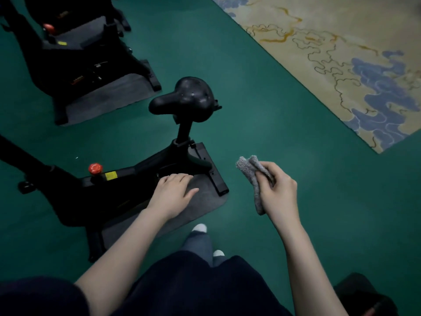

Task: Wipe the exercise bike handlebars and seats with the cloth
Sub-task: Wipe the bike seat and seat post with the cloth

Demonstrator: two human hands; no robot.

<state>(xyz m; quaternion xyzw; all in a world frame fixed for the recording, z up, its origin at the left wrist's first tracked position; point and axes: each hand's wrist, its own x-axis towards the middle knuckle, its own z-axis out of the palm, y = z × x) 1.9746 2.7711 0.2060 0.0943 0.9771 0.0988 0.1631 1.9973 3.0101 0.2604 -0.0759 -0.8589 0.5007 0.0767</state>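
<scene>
A black exercise bike (127, 174) stands on a grey mat at centre left, its black seat (186, 99) raised on a post. My right hand (279, 190) holds a folded grey cloth (252, 173) to the right of the bike, below the seat and apart from it. My left hand (174, 192) hovers flat with fingers apart over the bike's rear frame and holds nothing. The bike's handlebars are out of view to the left.
A second black bike (75, 55) on its own mat stands at the upper left. A red knob (95, 168) sits on the near bike's frame. The floor is green, with a patterned beige and blue rug (341, 53) at the upper right. My feet (200, 229) are below the bike.
</scene>
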